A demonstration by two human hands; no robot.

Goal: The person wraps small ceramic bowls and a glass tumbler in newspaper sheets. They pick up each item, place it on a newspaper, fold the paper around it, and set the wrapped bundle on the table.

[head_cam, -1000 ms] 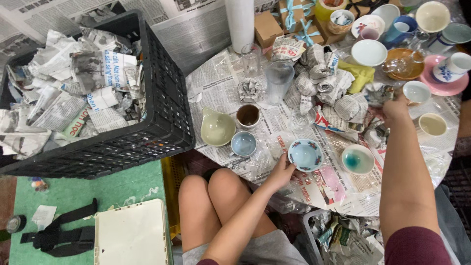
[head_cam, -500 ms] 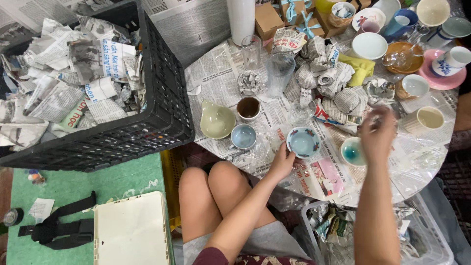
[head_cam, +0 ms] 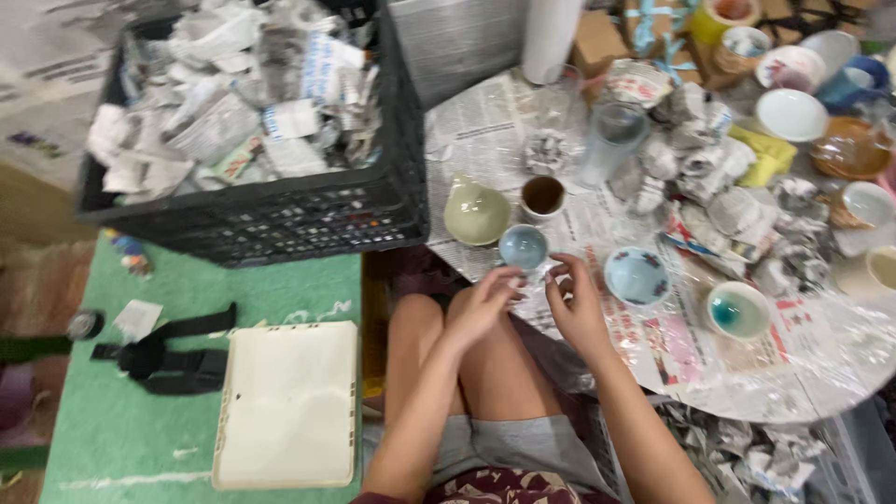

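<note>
While both hands meet at the near edge of the round table [head_cam: 821, 373], the left hand [head_cam: 483, 308] and the right hand [head_cam: 577, 308] have their fingers bent close together, but I cannot tell if they hold something. Just beyond the fingertips stands a small blue-grey cup [head_cam: 523, 247], with a pale green pot [head_cam: 476, 213] and a brown cup [head_cam: 542, 196] further away. To the right is a blue patterned bowl [head_cam: 637, 276], and far to the left a black crate [head_cam: 280, 210] full of crumpled newspaper.

head view, steeply downward, close overhead

Newspaper-covered round table [head_cam: 831, 373], bowls [head_cam: 637, 276], cups [head_cam: 542, 196]
</note>
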